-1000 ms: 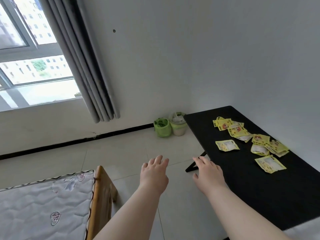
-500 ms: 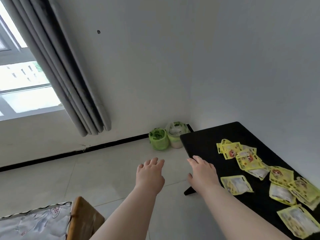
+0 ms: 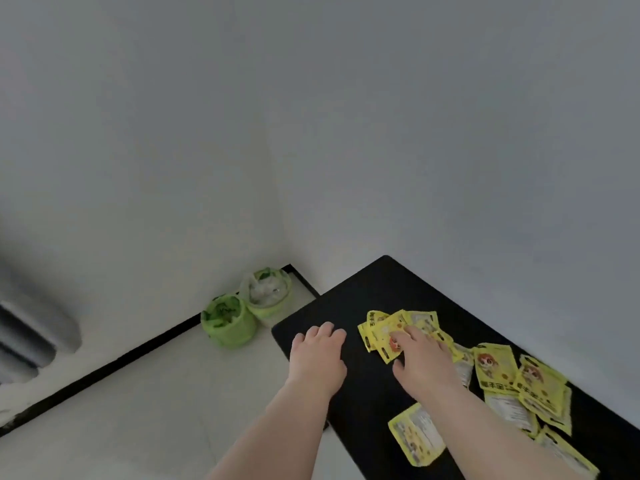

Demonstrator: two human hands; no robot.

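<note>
Where the yellow packets (image 3: 491,367) lie scattered on the black table (image 3: 381,282), flat, glossy and cartoon-printed, the right hand (image 3: 424,362) lays straight fingers on the farthest cluster. The left hand (image 3: 317,355), relaxed and empty, is just beside them. Roughly ten packets overlap, so the exact count is unclear. Two green-lined bins (image 3: 228,320) stand on the floor.

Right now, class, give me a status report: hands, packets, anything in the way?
Left hand open over black table. Right hand open, touching far yellow packets, no grip yet. Nothing in the way.
</note>
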